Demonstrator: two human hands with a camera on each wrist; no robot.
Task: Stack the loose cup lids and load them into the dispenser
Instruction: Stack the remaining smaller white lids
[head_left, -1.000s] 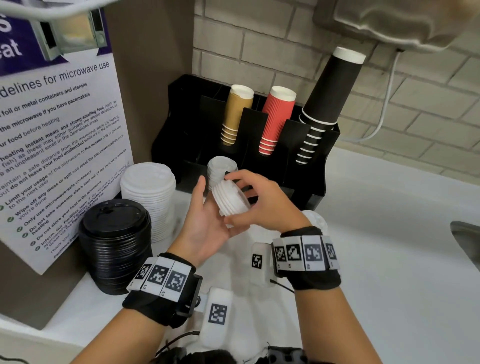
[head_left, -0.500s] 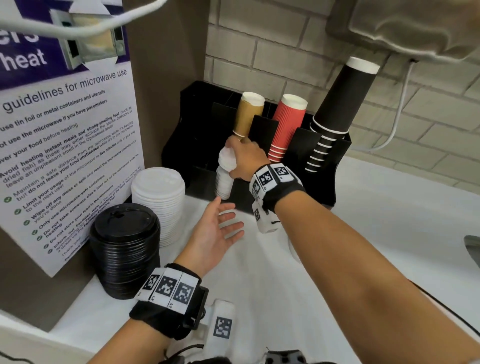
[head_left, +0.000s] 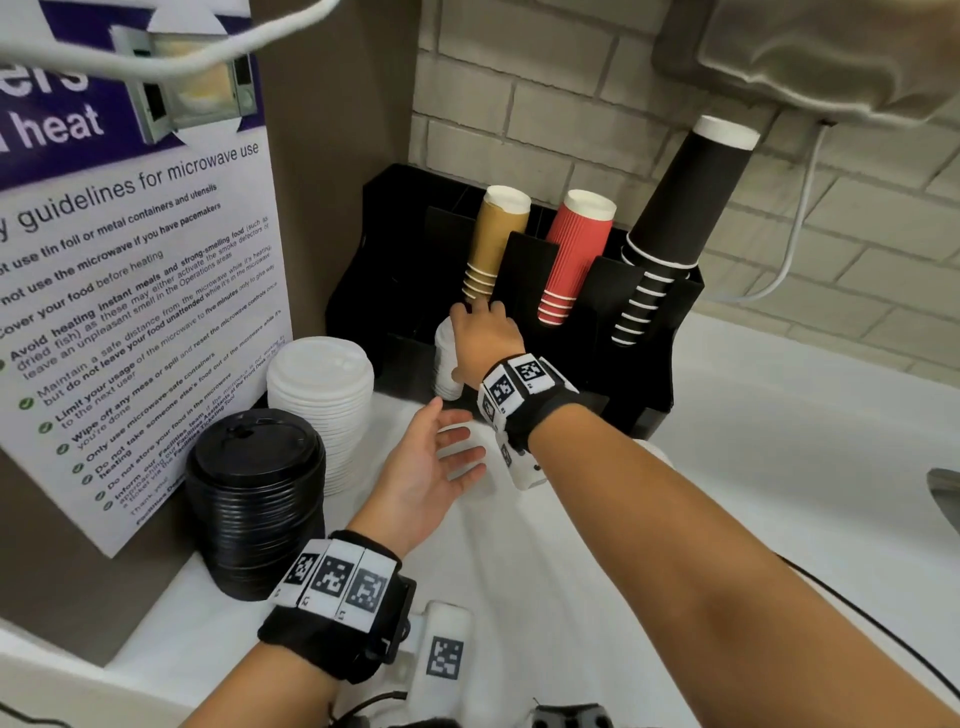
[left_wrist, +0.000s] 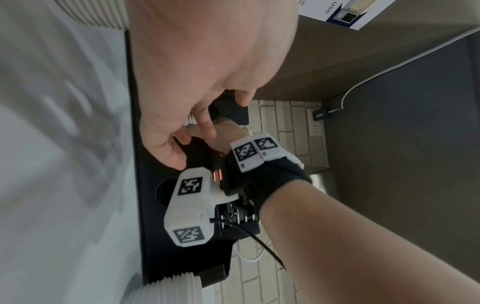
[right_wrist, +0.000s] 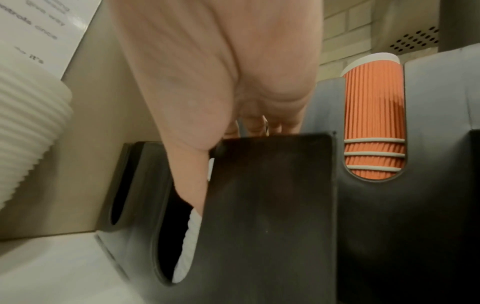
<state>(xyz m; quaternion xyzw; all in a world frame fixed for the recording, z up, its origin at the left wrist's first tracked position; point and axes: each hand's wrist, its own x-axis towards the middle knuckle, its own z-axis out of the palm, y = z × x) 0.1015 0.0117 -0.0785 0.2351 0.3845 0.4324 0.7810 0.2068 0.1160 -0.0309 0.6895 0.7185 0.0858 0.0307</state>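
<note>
so our right hand (head_left: 485, 338) just dropped the small white lid stack (head_left: 445, 364) into the dispenser (head_left: 644, 374) slot under the tan cups (head_left: 491, 244), fingers wrapped round it. Left hand (head_left: 431, 467) let go, fingers spread, waiting in front of the dispenser

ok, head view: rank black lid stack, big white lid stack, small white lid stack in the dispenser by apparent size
1. black lid stack: largest, though also nearest the camera.
2. big white lid stack: close behind, so that order is unsure.
3. small white lid stack: clearly smallest, partly hidden by the right hand.
</note>
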